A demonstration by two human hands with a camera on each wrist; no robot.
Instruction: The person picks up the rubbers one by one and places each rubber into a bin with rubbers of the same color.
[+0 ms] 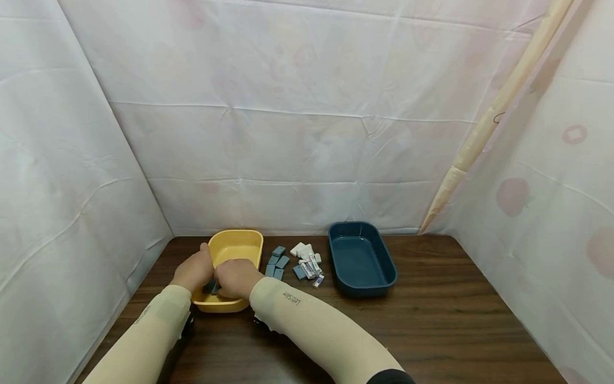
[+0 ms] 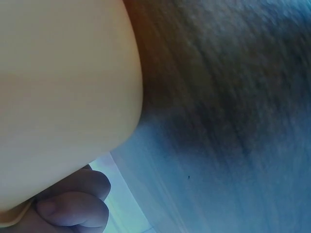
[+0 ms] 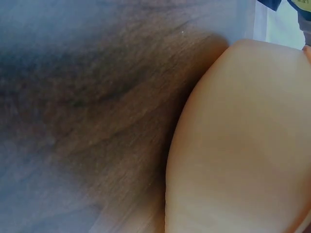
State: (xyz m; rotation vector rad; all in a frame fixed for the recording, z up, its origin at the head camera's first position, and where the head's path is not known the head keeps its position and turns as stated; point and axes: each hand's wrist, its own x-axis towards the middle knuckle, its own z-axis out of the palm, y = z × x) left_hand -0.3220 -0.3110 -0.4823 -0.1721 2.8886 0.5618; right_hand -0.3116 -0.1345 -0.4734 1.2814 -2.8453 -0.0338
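Note:
Over the left rim of the yellow tray (image 1: 235, 238) lies my left hand (image 1: 194, 270); in the left wrist view its curled fingers (image 2: 80, 208) show past the tray's wall (image 2: 63, 87). My right hand (image 1: 238, 278) reaches into the same tray from the right, its fingertips hidden. Small dark blue pieces (image 1: 211, 287) show low between both hands, and whether either hand holds them cannot be told. The right wrist view shows the tray's wall (image 3: 243, 145) but not the right hand's fingers.
Right of the yellow tray lie several blue-grey blocks (image 1: 282, 262), several white blocks (image 1: 305, 250) and some small printed packets (image 1: 307, 268). A dark blue tray (image 1: 362, 292) stands further right on the brown wooden table (image 1: 431, 320). Pale sheets (image 1: 297, 144) hang behind.

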